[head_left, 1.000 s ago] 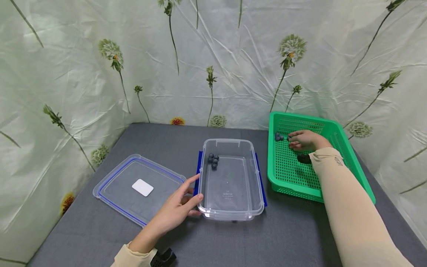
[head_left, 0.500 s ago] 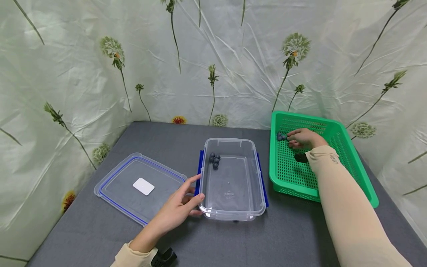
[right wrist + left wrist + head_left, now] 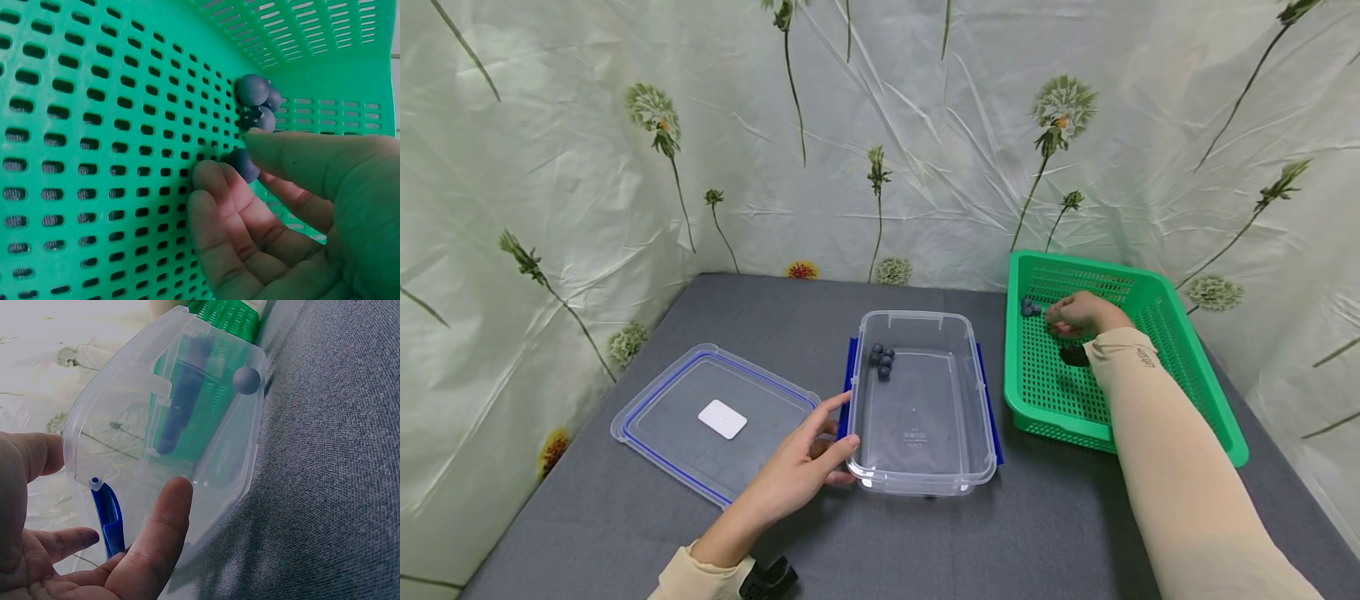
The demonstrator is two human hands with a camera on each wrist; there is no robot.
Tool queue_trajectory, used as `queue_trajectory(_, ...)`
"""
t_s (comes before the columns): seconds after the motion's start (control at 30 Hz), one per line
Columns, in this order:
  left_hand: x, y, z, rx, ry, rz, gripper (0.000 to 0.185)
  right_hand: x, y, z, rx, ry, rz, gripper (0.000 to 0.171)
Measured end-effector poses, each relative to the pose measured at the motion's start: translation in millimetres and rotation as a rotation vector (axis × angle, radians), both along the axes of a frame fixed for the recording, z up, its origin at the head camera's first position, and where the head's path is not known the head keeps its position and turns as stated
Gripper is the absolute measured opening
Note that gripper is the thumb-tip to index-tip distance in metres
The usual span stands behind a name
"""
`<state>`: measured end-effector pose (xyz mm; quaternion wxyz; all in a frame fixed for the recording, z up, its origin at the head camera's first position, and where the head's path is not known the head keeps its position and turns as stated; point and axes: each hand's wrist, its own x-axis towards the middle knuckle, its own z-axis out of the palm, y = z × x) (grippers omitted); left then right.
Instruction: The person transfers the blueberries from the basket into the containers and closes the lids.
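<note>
Right hand (image 3: 1078, 314) just closed in, pinching a blueberry (image 3: 242, 164) at the basket's (image 3: 1060, 425) 10 o'clock, so pickup looks on; left hand (image 3: 793, 471) loosely touches box (image 3: 917, 408).

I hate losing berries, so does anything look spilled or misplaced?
Probably one stray: a lone blueberry seems to sit outside the plastic container, low by its near end, just a dark sliver in the head view. It looks odd because the other blueberries are in the container or green basket.

Pale, glossy, wrinkled flower-patterned sheeting (image 3: 936, 179) behind and on both sides of a dark grey fabric-topped table (image 3: 985, 537).
</note>
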<state>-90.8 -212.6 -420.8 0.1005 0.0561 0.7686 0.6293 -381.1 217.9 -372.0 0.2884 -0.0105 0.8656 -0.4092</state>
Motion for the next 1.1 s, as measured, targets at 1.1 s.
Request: queue_trajectory(1.1, 0.5, 2, 1.2, 0.012, -0.001, 0.004, 0.065, 15.7, -5, 18.4, -0.127, 0.112, 0.075, 0.049)
